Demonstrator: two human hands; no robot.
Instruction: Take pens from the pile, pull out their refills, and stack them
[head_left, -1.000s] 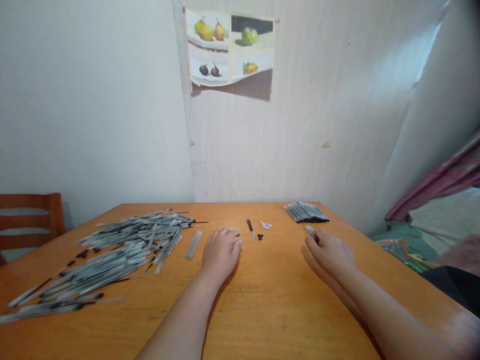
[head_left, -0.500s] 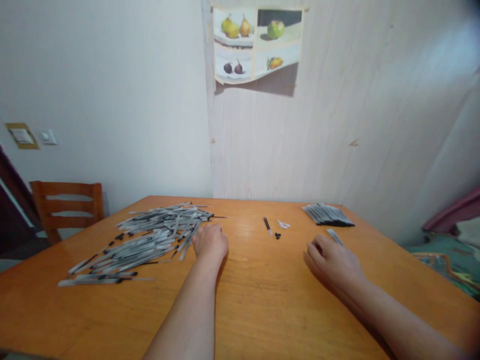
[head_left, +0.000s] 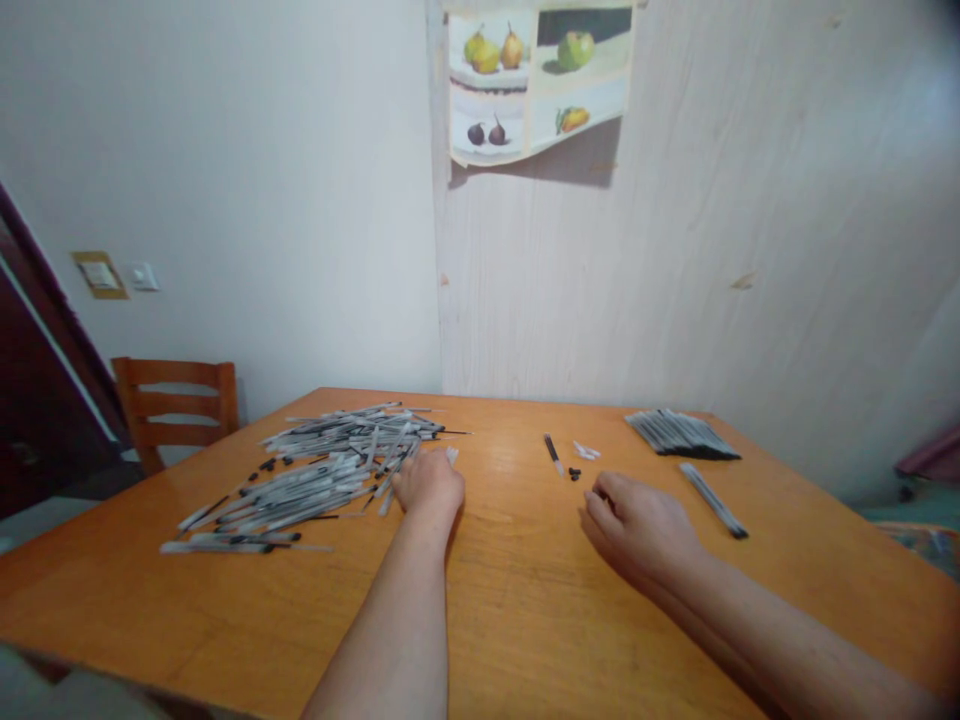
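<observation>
My left hand [head_left: 430, 487] is at the right edge of a loose pile of pens [head_left: 315, 490] with clear barrels and dark parts. Its fingers are closed, and the whitish end of a pen [head_left: 452, 454] pokes out beyond them. My right hand [head_left: 637, 520] hovers over the table with its fingers curled and nothing visible in them. Beyond it lie small black caps [head_left: 574, 473], white small pieces [head_left: 586, 451] and a few dark refills [head_left: 553, 452]. To its right is a clear pen with a black end [head_left: 714, 501], lying alone.
A neat row of pens [head_left: 681, 434] lies at the back right of the wooden table [head_left: 510, 620]. Small black pieces [head_left: 268, 465] lie by the pile's left side. A wooden chair [head_left: 176, 405] stands at the far left, and a fruit poster [head_left: 540, 85] hangs on the wall.
My right hand has moved left, away from the single pen, which now shows fully. A pen's end has appeared at my left hand. The view has turned slightly left.
</observation>
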